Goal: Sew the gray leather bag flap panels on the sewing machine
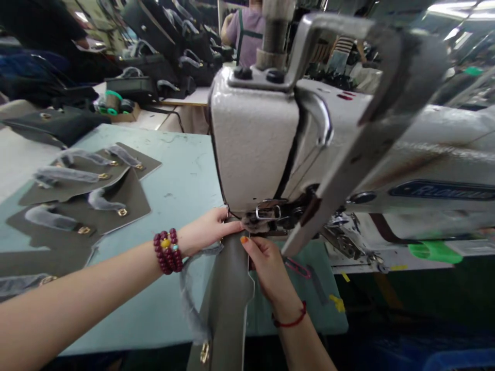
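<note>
A long grey-brown panel (230,278) runs from the bottom edge up to the needle area of a white sewing machine (255,149). My left hand (207,229) grips the panel's upper left part beside the machine head, its thumb on top. On the right edge of the panel, my right hand (266,265) pinches it, thumb on top and fingers curled. A strap wrapped in clear film (189,304), with a gold buckle (204,352), hangs along the panel's left side. The machine head hides the panel's far end.
Several similar panels with film-wrapped straps (50,219) lie on the pale green table (178,165) at left. A pink clip (297,268) rests right of my right hand. Dark bags (131,87) and thread spools (113,102) stand behind. A person (247,36) is in the background.
</note>
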`<state>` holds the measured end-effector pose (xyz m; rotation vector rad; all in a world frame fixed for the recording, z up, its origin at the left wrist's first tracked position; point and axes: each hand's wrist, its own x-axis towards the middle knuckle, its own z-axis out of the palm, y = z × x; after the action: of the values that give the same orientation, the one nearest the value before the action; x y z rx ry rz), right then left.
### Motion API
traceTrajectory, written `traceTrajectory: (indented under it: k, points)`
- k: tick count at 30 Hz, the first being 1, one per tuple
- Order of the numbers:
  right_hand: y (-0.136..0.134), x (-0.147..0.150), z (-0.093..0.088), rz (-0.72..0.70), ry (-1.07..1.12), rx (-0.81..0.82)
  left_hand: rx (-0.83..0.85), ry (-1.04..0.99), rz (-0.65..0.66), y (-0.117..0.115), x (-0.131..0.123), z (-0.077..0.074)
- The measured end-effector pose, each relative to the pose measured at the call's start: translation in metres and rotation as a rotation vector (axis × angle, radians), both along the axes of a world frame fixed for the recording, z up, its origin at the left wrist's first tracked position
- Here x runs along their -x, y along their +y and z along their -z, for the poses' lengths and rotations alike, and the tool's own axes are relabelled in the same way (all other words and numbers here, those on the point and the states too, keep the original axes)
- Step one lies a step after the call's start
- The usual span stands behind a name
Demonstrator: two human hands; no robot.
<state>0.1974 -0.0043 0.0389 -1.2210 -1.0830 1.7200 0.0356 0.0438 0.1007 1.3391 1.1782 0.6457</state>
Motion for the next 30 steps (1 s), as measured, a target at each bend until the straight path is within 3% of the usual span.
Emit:
traceTrajectory:
  k: [5, 10, 12, 15, 17, 19, 22, 25, 27, 30]
  points:
    - [0.009, -0.013, -0.009, -0.094, -0.014, 0.017, 0.042, -0.030, -0.025, -0.006, -0.002, 0.013]
    - [0.002, -0.019, -0.016, -0.104, -0.050, 0.039, -0.095, 0.018, -0.014, -0.011, 0.018, 0.023]
    - [-0.008, -0.020, -0.014, -0.091, -0.002, 0.084, -0.172, 0.062, -0.144, -0.024, 0.035, 0.038]
    - [-0.028, -0.017, -0.002, -0.040, 0.103, 0.134, -0.209, 0.058, -0.343, -0.058, 0.054, 0.074]
    - [-0.042, -0.010, 0.008, 0.027, 0.200, 0.179, -0.163, 0.015, -0.341, -0.081, 0.054, 0.096]
    - [-0.054, -0.002, 0.015, 0.097, 0.292, 0.238, -0.167, 0.000, -0.327, -0.097, 0.042, 0.108]
    - [-0.067, 0.005, 0.015, 0.153, 0.240, 0.212, -0.168, -0.044, -0.321, -0.100, 0.012, 0.099]
    - [-0.075, 0.005, 0.003, 0.186, -0.072, -0.018, 0.031, -0.104, -0.247, -0.091, -0.011, 0.077]
    - [-0.078, 0.002, -0.006, 0.182, -0.237, -0.140, 0.136, -0.149, -0.242, -0.087, -0.017, 0.066]
    - [-0.081, -0.001, -0.012, 0.155, -0.322, -0.185, 0.162, -0.147, -0.302, -0.087, -0.017, 0.064]
